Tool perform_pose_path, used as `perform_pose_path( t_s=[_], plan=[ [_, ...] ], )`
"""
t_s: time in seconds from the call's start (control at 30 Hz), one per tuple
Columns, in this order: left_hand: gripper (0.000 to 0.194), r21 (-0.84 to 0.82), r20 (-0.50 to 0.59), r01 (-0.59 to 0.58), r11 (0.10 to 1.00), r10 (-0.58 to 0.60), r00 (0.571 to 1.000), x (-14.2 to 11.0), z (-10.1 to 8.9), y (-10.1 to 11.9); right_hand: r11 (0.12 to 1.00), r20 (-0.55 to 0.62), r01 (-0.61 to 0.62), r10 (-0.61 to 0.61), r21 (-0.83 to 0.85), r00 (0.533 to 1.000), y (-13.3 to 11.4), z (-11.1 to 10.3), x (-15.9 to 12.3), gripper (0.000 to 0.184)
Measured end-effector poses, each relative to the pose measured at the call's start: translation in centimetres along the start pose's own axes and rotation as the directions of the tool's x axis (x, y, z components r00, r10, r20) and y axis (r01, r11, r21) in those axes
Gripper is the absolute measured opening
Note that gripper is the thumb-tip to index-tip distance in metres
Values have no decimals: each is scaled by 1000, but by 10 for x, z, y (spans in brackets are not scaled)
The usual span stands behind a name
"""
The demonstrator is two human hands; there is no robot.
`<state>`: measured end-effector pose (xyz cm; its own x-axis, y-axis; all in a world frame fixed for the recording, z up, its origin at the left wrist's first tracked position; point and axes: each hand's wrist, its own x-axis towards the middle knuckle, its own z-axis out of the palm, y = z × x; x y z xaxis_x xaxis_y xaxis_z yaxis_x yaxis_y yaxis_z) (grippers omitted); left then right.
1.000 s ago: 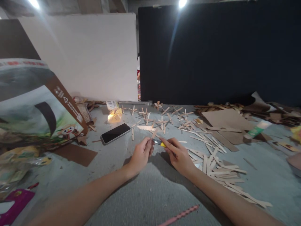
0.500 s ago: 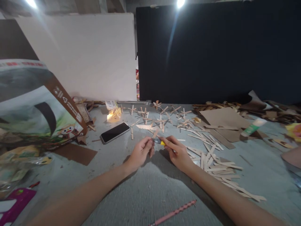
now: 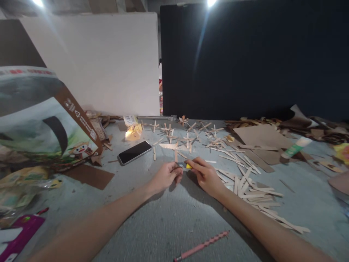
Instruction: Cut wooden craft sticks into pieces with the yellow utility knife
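My left hand (image 3: 165, 177) pinches a wooden craft stick (image 3: 176, 156), whose free end points away from me above the fingers. Closed around a small yellow-handled craft knife (image 3: 188, 166) is my right hand (image 3: 206, 176). The knife's grey blade points left and meets the stick close to my left fingertips; the exact contact is too small to tell. Beyond both hands lie several crossed craft sticks (image 3: 187, 139). Beside my right forearm is a heap of loose craft sticks (image 3: 244, 183).
A phone (image 3: 135, 152) lies left of the hands. Nearer me is a pink pencil (image 3: 201, 246). At right are cardboard pieces (image 3: 257, 138) and a glue stick (image 3: 296, 147). A large printed bag (image 3: 54, 120) stands at left, above a purple object (image 3: 25, 231).
The craft stick in my left hand has turned from slanting right to nearly straight away from me. My left hand has shifted slightly right. The knife stays in my right hand.
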<state>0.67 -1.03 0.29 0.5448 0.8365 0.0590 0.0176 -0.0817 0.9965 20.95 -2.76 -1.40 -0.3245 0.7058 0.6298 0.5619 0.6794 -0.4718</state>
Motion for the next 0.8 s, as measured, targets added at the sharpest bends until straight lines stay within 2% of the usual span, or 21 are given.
perform_pose_path(
  t_s=[0.13,0.27,0.5,0.8],
  plan=[
    [39,3,0,72,997,-72,997,3,0,-4,1000,12,1,-1,-7,1000,2,1,-2,42],
    [31,9,-34,66,998,-65,997,5,1,-6,1000,9,21,-21,-19,1000,3,0,-3,43],
    [30,29,-68,-6,1000,8,998,3,1,-4,999,-5,31,-31,-21,1000,1,-2,-2,43],
    [31,49,-72,90,995,-86,994,3,3,-4,994,-27,75,-77,-76,997,2,1,-3,46]
  ],
)
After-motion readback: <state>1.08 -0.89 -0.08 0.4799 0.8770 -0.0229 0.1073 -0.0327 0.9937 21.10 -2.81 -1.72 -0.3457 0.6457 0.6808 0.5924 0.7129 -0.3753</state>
